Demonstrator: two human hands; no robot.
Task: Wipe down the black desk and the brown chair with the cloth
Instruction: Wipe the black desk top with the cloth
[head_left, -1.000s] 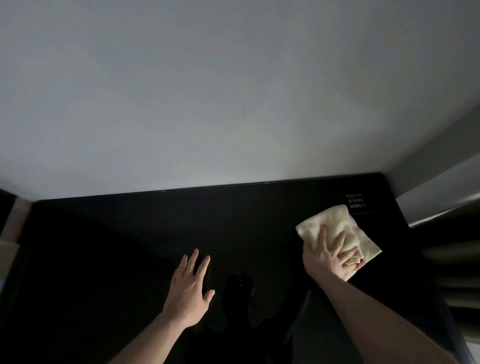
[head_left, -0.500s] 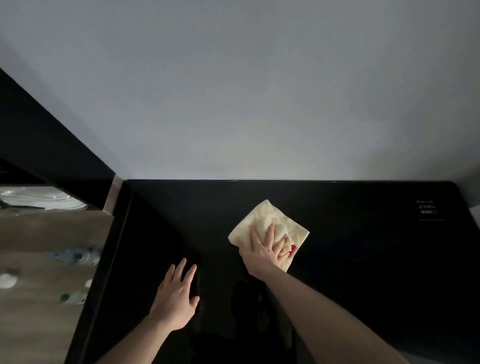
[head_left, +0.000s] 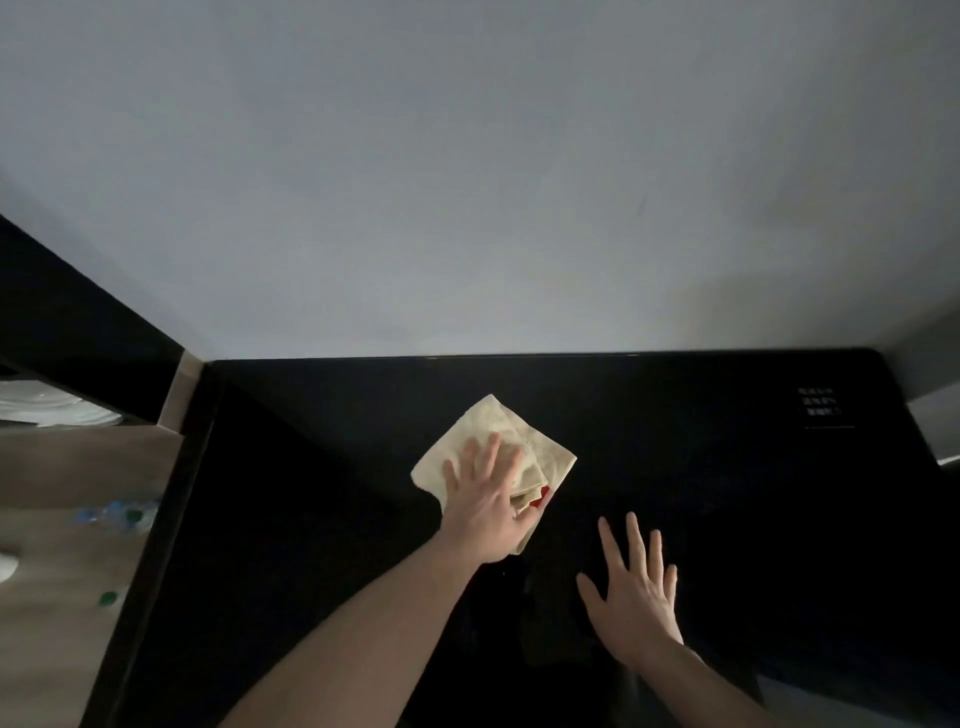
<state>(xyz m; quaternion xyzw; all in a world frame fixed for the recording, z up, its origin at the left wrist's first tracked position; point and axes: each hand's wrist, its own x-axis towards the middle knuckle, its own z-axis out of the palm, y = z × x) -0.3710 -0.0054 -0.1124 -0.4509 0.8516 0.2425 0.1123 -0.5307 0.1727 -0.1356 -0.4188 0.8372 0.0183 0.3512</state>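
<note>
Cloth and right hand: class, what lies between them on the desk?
Only bare black desk separates cloth from right hand, in the head view.

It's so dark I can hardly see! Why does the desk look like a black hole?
Head view: dim light; the glossy black desk swallows detail, showing only faint reflections by the right hand; the cream folded cloth under the left hand stands out.

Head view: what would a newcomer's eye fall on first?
The pale cloth stands out against the glossy black desk, near the desk's middle, with the left hand spread flat on it and a bit of red at its edge. The right hand lies open on the bare desk just right of it. A plain grey wall fills the upper half.
</note>
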